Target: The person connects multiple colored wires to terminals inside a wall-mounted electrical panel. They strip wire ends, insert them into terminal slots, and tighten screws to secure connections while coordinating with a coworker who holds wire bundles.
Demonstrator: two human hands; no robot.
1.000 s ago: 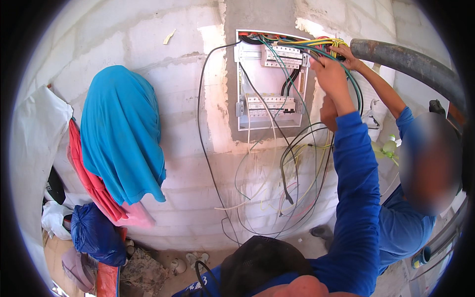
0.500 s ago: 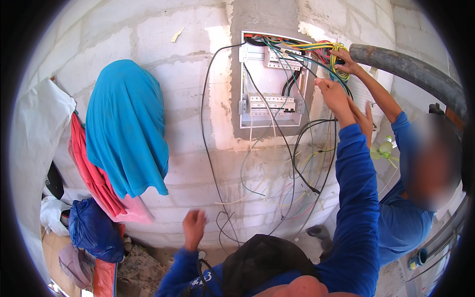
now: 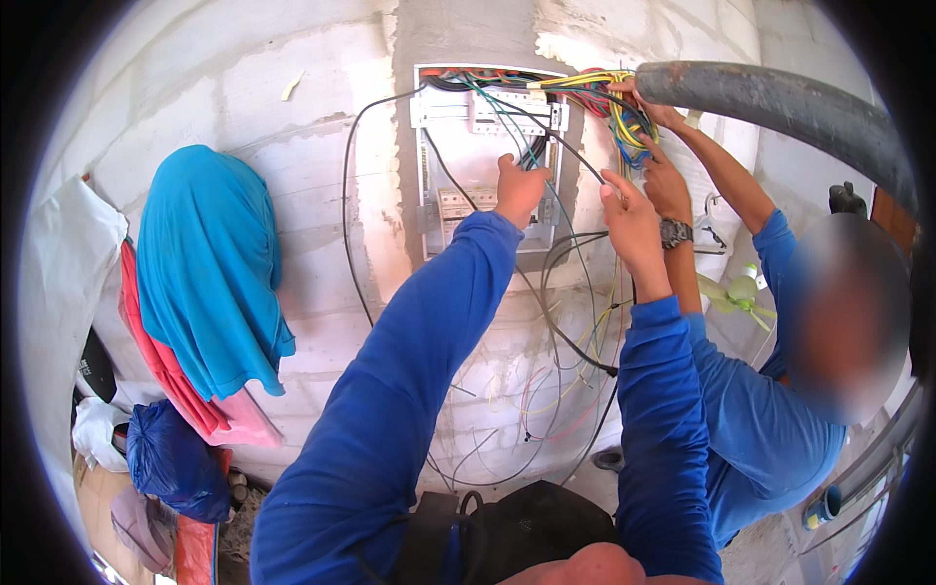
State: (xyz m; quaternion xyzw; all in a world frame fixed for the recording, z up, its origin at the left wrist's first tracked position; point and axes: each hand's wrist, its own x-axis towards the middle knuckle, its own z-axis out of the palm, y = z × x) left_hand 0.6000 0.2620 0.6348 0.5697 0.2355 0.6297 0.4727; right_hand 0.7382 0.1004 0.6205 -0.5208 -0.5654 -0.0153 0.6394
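Observation:
A white electrical panel box (image 3: 419, 161) is set in the wall, with a row of circuit breakers (image 3: 494, 117) at its top and another row (image 3: 458, 203) lower down. My left hand (image 3: 521, 192) is raised in front of the box, its fingers curled in beside thin green wires (image 3: 563, 210); what they hold, if anything, is hidden. A black cable (image 3: 570, 149) slants from the box's top down to my right hand (image 3: 634, 229), which pinches it. Right of the box hangs a coiled bundle of yellow, red, green and blue wires (image 3: 629, 122).
A co-worker (image 3: 770, 439) in blue stands close on my right, both hands (image 3: 666, 185) at the wire bundle. A thick dark pipe (image 3: 760, 93) arches at upper right. Loose wires (image 3: 556, 390) dangle below the box. Blue cloth (image 3: 210, 263) hangs on the left wall, above a blue bag (image 3: 175, 458).
My left hand has come up from low on the left to the box. My right hand stays on the black cable. The co-worker's lower hand has risen to the bundle. The view has shifted right.

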